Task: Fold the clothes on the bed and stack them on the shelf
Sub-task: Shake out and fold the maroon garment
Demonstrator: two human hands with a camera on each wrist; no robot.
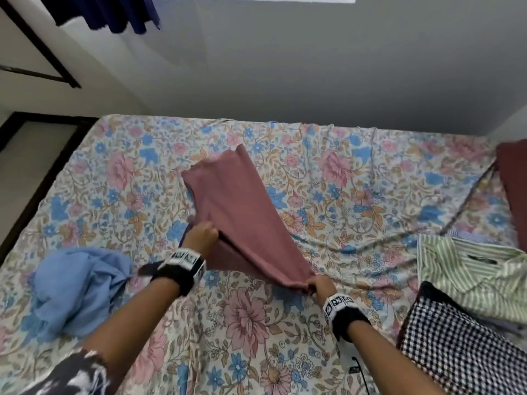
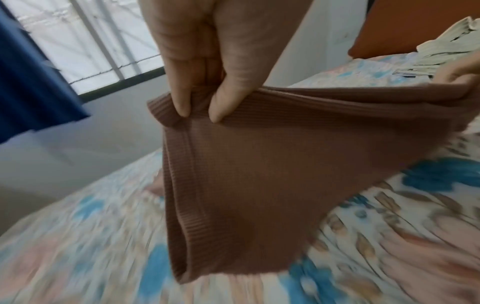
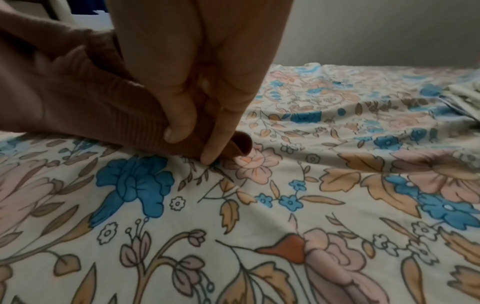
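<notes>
A dusty-pink ribbed garment [image 1: 236, 212] stretches across the middle of the floral bed [image 1: 342, 181]. My left hand [image 1: 201, 233] pinches its ribbed hem at one corner and holds it raised off the sheet; in the left wrist view the fingers [image 2: 182, 98] and thumb clamp the cloth [image 2: 259, 174]. My right hand [image 1: 319, 285] pinches the other hem corner low against the sheet; in the right wrist view its fingers [image 3: 179, 125] squeeze the bunched cloth [image 3: 91, 102]. The far end of the garment lies flat toward the wall.
A crumpled light-blue garment [image 1: 77, 289] lies at the left. At the right lie a green-striped shirt [image 1: 470, 272] and a black-and-white checked cloth [image 1: 462, 349]. A dark red pillow [image 1: 513, 189] sits at the far right. A grey wall [image 1: 285, 67] borders the bed's far edge.
</notes>
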